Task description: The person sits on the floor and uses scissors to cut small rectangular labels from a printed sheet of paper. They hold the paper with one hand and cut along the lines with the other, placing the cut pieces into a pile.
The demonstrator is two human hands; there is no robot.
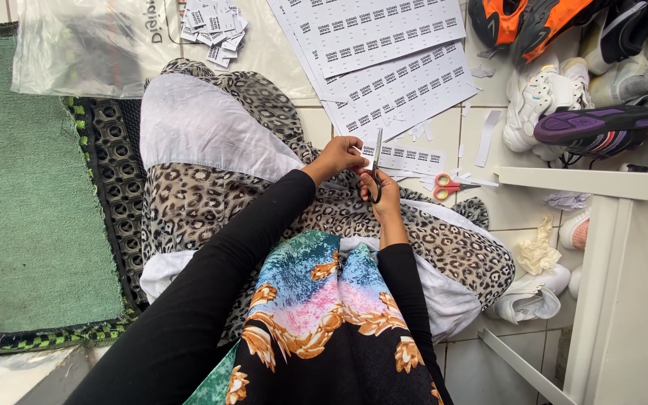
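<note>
near the middle of the frame, just above centre, the right hand (385, 196) has its fingers closed through the dark handles of the scissors (376, 161); the left hand (339, 156) pinches a strip of small printed labels (412, 158) between curled fingers, holding it taut beside the blades so the paper meets them squarely; the scissors stand almost upright in the frame, long axis running from the handles low to the tips pointing toward the top edge; the strip lies across that, stretching to the right; uncut label sheets (391, 67) lie on the tiles at upper centre, a cut pile (213, 26) at upper left, red-handled scissors (450, 185) just right of the hands.
</note>
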